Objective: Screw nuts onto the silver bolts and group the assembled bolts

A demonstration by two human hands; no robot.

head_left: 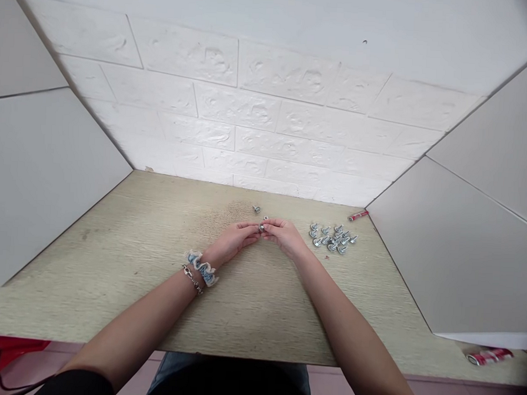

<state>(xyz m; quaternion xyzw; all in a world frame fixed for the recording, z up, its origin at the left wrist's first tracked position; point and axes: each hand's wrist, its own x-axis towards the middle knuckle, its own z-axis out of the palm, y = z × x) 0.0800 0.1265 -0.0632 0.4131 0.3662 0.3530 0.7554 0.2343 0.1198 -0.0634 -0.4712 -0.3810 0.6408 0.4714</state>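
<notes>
My left hand (pixel 237 238) and my right hand (pixel 283 234) meet over the middle of the wooden table (pixel 258 303). Between their fingertips is a small silvery metal part (pixel 262 227), pinched from both sides; its exact shape is partly covered by the fingers. Just beyond the fingertips lies a small nut-like metal piece (pixel 266 217). A bolt with a washer (pixel 256 209) rests a little farther back and to the left. To the right of my right hand, several similar metal bolts with washers (pixel 333 239) lie in a loose group.
A red battery-like cylinder (pixel 358 215) lies at the back right, another (pixel 489 357) near the front right edge. White panels stand at left (pixel 56 181) and right (pixel 459 249); a white brick-patterned wall (pixel 259 115) closes the back. Brown specks mark the table behind my left hand.
</notes>
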